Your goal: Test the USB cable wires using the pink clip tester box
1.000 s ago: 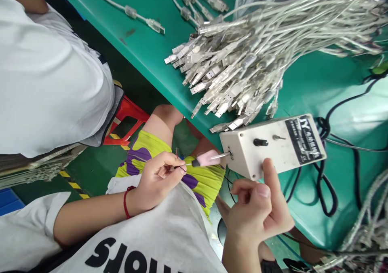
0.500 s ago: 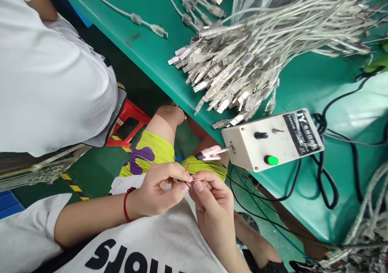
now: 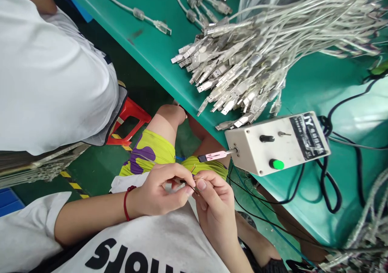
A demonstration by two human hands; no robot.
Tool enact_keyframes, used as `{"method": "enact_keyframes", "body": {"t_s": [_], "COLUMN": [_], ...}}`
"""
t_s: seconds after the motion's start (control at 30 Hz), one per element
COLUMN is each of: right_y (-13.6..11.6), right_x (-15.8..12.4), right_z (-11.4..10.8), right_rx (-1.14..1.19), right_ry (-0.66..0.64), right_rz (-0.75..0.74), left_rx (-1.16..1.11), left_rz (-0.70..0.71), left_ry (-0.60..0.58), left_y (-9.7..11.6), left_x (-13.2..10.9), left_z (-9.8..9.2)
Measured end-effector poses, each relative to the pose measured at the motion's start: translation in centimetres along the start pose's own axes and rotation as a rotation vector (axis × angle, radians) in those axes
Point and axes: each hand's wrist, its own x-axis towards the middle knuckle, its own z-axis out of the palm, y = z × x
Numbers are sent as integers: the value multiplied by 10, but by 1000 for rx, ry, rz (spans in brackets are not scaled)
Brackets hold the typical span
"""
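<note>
My left hand [image 3: 166, 190], with a red cord bracelet at the wrist, is closed in a pinch on thin coloured wires [image 3: 193, 168] at a cable's end. Orange-yellow and dark strands poke out past its fingertips. Right beside it, my right hand [image 3: 214, 196] pinches the tip of one wire between thumb and forefinger. Both hands are above my lap, their fingertips almost touching. Just beyond them, a pink clip [image 3: 216, 155] with a dark tip sits on the shaft of a white motor box [image 3: 279, 143], which has a green button and a black knob.
A large pile of grey USB cables [image 3: 230, 75] covers part of the green table [image 3: 145, 58]. One cable [image 3: 139, 14] lies apart at the left. Black cords [image 3: 325, 184] trail behind the box. A person in white [image 3: 54, 75] sits to my left near a red stool [image 3: 133, 119].
The pink clip has turned about its shaft and now shows a narrower side. My fingers have shifted slightly on the wires, and the view has moved a little.
</note>
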Motion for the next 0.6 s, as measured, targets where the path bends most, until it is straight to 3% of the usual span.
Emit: {"method": "enact_keyframes", "body": {"t_s": [0.23, 0.43, 0.6], "right_y": [-2, -6, -10], "right_x": [7, 23, 31], "right_z": [-2, -9, -13], "right_rx": [-65, -186, -84], "right_ry": [56, 253, 210], "right_rz": [-9, -76, -63], "left_rx": [57, 40, 52], "left_rz": [-50, -90, -110], "left_ry": [-30, 67, 176], "left_y": [4, -4, -12], "left_x": [8, 4, 2], "left_z": [0, 1, 3]}}
